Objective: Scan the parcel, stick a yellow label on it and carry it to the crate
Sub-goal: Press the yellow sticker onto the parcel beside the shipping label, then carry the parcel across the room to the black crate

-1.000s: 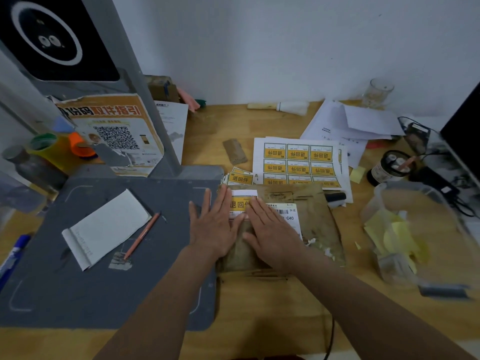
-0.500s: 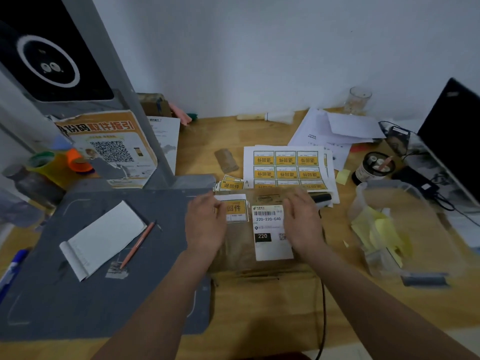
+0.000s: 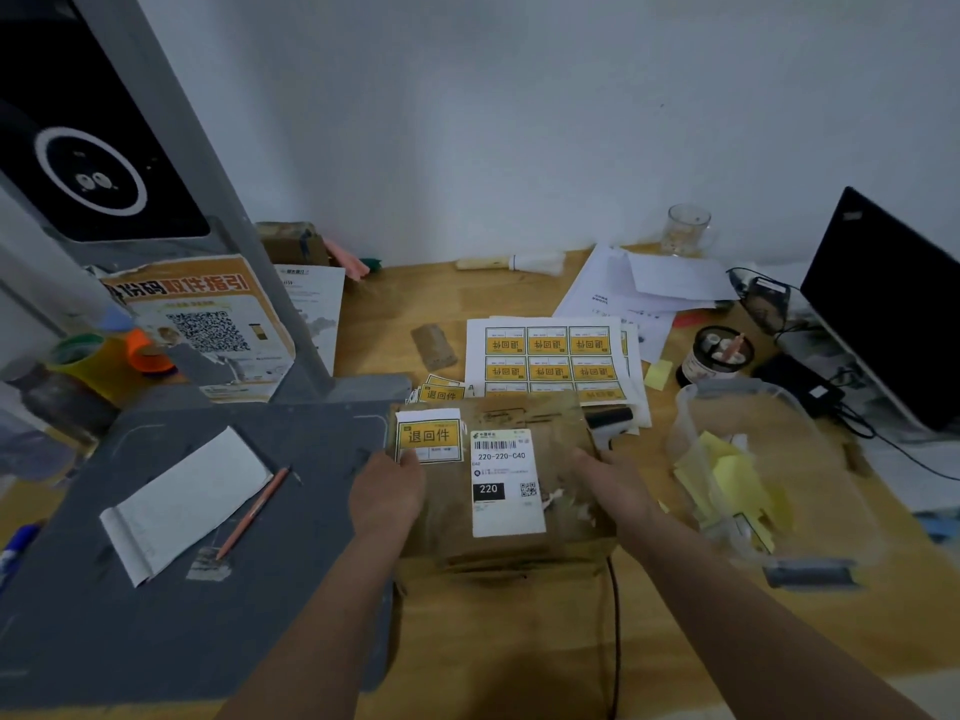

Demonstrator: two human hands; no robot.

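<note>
Both forearms reach forward from the bottom edge toward the middle of the bench (image 3: 519,641). The left hand (image 3: 387,498) grips the left edge of the parcel (image 3: 447,511), knuckles up, with the fingers wrapped over that side. The right hand (image 3: 613,485) holds the right edge the same way, its fingers curled against the side of the brown wrapping. The parcel sits between the two hands at the right edge of the grey scanner mat (image 3: 156,615); whether it is off the surface I cannot tell.

On top of the parcel a yellow label (image 3: 428,436) is stuck at the far left corner, just beside the white shipping label (image 3: 506,483) with its barcode.

A second ago both hands lay flat on top of the parcel, pressing over the labels; half a second ago they had parted to its far corners. Now they have slid to its sides, and both labels are uncovered.

Beyond the parcel lies the sheet of yellow labels (image 3: 550,353), and to the right stands a clear plastic tub (image 3: 753,402) holding yellow slips. A notepad (image 3: 182,504) and pencil (image 3: 254,511) lie on the mat at left.
</note>
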